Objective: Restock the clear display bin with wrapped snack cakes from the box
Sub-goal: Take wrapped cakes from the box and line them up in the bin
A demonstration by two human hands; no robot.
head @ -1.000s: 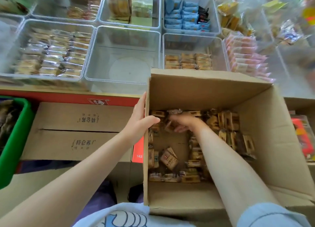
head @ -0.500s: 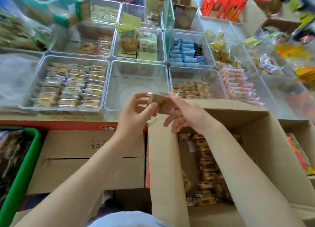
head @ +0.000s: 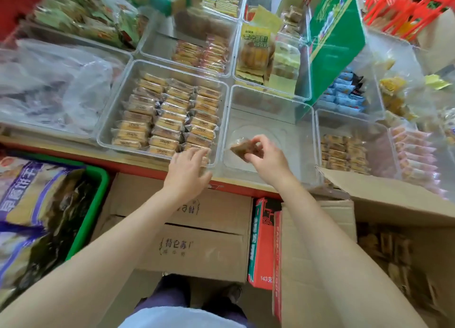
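Hands first, head view, the only one we have: our right hand (head: 267,159) pinches a small brown snack cake in a clear crinkly wrapper (head: 242,149) between thumb and fingertips, holding it over the near end of the empty clear plastic display bin (head: 264,101). Our left hand (head: 188,171) holds nothing, fingers spread loosely, reaching toward the near rim of the neighbouring clear tray of yellow wrapped cakes (head: 167,115); contact we cannot tell. Open brown cardboard box (head: 384,199) sits lower right, more brown cakes dimly visible inside.

Handling, our judgement: cake is light, soft, easily squashed; film wrapper is slippery and rustly. Best taken across the short sides with a gentle pinch, not by the sealed end flaps.

Looks: squarish brown block, motion-blurred, glossy film, no label readable.
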